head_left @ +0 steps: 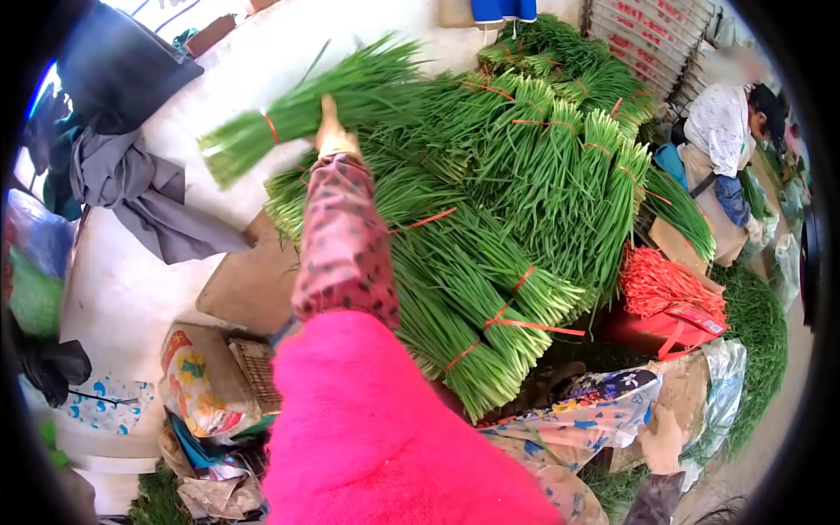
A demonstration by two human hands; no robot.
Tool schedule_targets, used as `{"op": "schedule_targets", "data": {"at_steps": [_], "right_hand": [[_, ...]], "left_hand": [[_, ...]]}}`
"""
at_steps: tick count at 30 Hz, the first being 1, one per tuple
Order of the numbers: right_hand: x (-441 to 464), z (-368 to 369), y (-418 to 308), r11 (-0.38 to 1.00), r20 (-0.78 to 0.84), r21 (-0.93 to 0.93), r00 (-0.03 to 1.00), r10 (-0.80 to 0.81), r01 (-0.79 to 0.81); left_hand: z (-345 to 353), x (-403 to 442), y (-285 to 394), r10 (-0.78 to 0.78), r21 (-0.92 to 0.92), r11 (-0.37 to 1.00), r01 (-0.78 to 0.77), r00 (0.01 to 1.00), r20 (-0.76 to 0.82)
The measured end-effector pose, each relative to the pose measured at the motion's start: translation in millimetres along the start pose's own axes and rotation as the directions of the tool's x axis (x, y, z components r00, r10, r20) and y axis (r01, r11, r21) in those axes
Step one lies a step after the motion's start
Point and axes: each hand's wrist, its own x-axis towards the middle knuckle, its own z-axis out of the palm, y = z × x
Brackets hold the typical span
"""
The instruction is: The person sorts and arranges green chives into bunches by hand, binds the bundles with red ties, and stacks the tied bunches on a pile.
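Observation:
My left hand [334, 136] reaches out at the upper left, closed around a bundle of long green stalks [236, 144] tied with a red band. The bundle is slightly blurred and lies above the white surface, beside the large pile. My right hand [662, 440] is low on the right, against the edge of a cardboard piece [681, 389] and flowered plastic-covered cloth [582, 411]; its fingers look apart, with nothing visible in them. Banded bundles [516, 302] fill the middle, their pale ends facing lower right.
Red ties [669, 284] lie heaped by a red bag [687, 328] on the right. A person [722, 131] bends at the upper right near stacked crates [643, 44]. Grey cloth [131, 179] hangs at left, above a printed sack [201, 381].

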Motion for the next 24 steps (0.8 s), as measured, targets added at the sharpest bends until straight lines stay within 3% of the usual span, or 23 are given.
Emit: {"op": "schedule_targets", "data": {"at_steps": [2, 4, 5, 9, 11, 12, 13, 14, 15, 16, 18, 19, 20, 21, 22, 23, 24], "right_hand": [[-2, 7, -9, 0.998, 0.041, 0.052, 0.998, 0.045, -0.048], [1, 14, -12, 0.998, 0.035, 0.013, 0.997, 0.062, -0.063], [0, 17, -12, 0.996, 0.03, -0.029, 0.996, 0.084, -0.083], [1, 3, -24, 0.989, 0.103, -0.119, 0.989, 0.104, -0.091], [-5, 10, -12, 0.992, -0.028, -0.094, 0.996, -0.083, 0.08], [-6, 17, -9, 0.987, -0.081, -0.082, 0.986, -0.148, 0.141], [-15, 14, -21, 0.985, -0.142, -0.085, 0.976, -0.162, 0.151], [-27, 6, -37, 0.999, -0.068, 0.043, 0.998, 0.014, -0.011], [-30, -1, -57, 0.999, -0.089, 0.03, 0.996, 0.029, -0.027], [-40, 5, -57, 0.998, -0.126, 0.059, 0.991, 0.04, -0.032], [-53, 29, -42, 0.991, -0.275, 0.107, 0.96, -0.046, 0.078], [-68, 47, -24, 0.98, -0.411, 0.1, 0.904, -0.118, 0.174], [-85, 73, -2, 0.946, -0.558, 0.033, 0.791, -0.25, 0.322], [-105, 98, 14, 0.883, -0.677, -0.135, 0.609, -0.413, 0.449], [-118, 106, 21, 0.91, -0.694, -0.137, 0.618, -0.37, 0.391], [-124, 78, -12, 0.985, -0.523, 0.129, 0.852, -0.033, 0.117], [-139, 62, -26, 0.92, -0.242, 0.343, 0.929, 0.279, -0.187]], "left_hand": [[-48, 68, -45, -0.283, 0.194, 0.934, 0.3, 0.953, -0.112], [-83, 59, -72, -0.195, 0.045, 0.979, 0.198, 0.979, -0.059], [-97, 53, -82, -0.164, -0.06, 0.984, 0.169, 0.983, 0.083], [-118, 46, -112, -0.118, -0.138, 0.983, 0.121, 0.993, 0.03], [-112, 51, -114, 0.051, -0.029, 0.998, -0.047, 0.991, 0.124], [-94, 29, -105, 0.252, 0.043, 0.965, -0.258, 0.962, 0.105], [-72, 7, -103, 0.371, 0.11, 0.913, -0.393, 0.912, 0.177], [-46, -25, -102, 0.384, 0.129, 0.891, -0.436, 0.873, 0.302], [-26, -70, -83, 0.339, 0.268, 0.815, -0.514, 0.798, 0.499], [5, -118, -86, 0.197, 0.307, 0.82, -0.484, 0.741, 0.642], [28, -177, -78, -0.134, 0.479, 0.792, -0.379, 0.658, 0.741], [45, -203, -76, -0.327, 0.594, 0.72, -0.358, 0.579, 0.746], [62, -200, -97, -0.282, 0.53, 0.78, -0.334, 0.568, 0.773], [73, -181, -121, -0.215, 0.363, 0.71, -0.604, 0.304, 0.928], [102, -189, -145, -0.182, 0.225, 0.623, -0.749, 0.142, 0.973], [115, -206, -169, -0.193, 0.149, 0.506, -0.85, 0.057, 0.98], [126, -227, -189, -0.225, 0.084, 0.39, -0.917, -0.007, 0.974]]}}
